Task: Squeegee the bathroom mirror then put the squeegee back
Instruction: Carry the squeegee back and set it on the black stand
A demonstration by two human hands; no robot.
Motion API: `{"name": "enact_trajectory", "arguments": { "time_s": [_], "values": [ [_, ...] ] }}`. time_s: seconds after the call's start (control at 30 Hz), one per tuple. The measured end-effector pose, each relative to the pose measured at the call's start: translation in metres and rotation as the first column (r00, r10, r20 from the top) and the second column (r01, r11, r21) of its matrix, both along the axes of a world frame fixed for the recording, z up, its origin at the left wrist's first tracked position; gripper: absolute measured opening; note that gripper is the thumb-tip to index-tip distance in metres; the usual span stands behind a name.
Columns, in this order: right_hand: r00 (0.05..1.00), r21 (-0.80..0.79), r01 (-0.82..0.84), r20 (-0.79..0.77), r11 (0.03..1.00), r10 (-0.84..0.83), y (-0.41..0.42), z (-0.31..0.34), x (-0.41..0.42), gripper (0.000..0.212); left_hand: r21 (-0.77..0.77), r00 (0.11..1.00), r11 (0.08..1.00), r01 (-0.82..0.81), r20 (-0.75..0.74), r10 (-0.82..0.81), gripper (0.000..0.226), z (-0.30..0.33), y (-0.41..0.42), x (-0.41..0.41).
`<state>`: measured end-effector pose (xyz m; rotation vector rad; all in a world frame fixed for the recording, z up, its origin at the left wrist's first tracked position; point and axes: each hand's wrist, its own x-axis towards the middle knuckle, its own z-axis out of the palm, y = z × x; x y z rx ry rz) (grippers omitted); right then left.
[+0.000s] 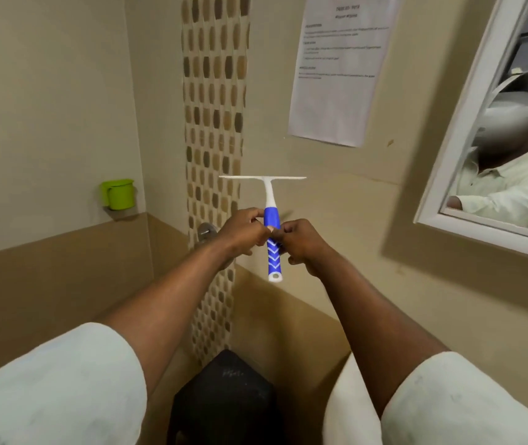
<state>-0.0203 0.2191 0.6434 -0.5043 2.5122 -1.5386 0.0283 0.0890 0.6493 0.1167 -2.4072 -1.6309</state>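
Squeegee (272,226) upright, left of mirror (468,130)

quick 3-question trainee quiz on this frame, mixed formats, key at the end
1. True or false: both the left hand and the right hand hold the squeegee by its blue handle.
2. Which way does the squeegee's blade point? A) up B) down C) towards the camera
3. Fill in: the mirror lies to the ____ of the squeegee, and the blade does not touch it.

Key: 1 true; 2 A; 3 right
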Motion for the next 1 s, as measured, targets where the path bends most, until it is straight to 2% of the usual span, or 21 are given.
{"name": "enact_trajectory", "arguments": {
  "time_s": [0.2, 0.37, 0.47, 0.57, 0.7, 0.83, 1.0],
  "values": [
    [0.995, 0.021, 0.028, 0.091, 0.999, -0.03, -0.056, -0.039, -0.014, 0.04, 0.009, 0.999, 0.999, 0.032, 0.038, -0.032, 0.044, -0.039, -0.053, -0.017],
    [0.985, 0.061, 0.022, 0.168, 0.998, -0.032, -0.088, -0.08, -0.022, 0.008, -0.025, 0.987, 0.994, 0.103, 0.125, -0.099, 0.045, -0.088, -0.084, -0.033],
    [0.974, 0.071, 0.022, 0.225, 0.997, -0.037, -0.103, -0.116, -0.025, 0.017, -0.066, 0.974, 0.987, 0.146, 0.186, -0.132, 0.052, -0.127, -0.1, -0.037],
    [0.944, 0.081, 0.028, 0.326, 0.996, -0.053, -0.117, -0.158, -0.03, 0.019, -0.102, 0.963, 0.98, 0.171, 0.23, -0.144, 0.049, -0.172, -0.113, -0.039],
    [0.865, 0.016, 0.097, 0.493, 0.995, -0.092, -0.129, -0.218, -0.031, 0.018, -0.189, 0.949, 0.96, 0.208, 0.276, -0.151, 0.042, -0.225, -0.121, -0.035],
    [0.746, -0.027, 0.181, 0.656, 0.983, -0.119, -0.139, -0.282, -0.035, 0.011, -0.2, 0.918, 0.949, 0.242, 0.364, -0.157, 0.037, -0.281, -0.129, -0.028],
    [0.603, -0.006, 0.291, 0.777, 0.957, -0.179, -0.145, -0.343, -0.046, 0.013, -0.276, 0.874, 0.921, 0.274, 0.47, -0.12, 0.056, -0.338, -0.131, -0.018]
  ]
}}
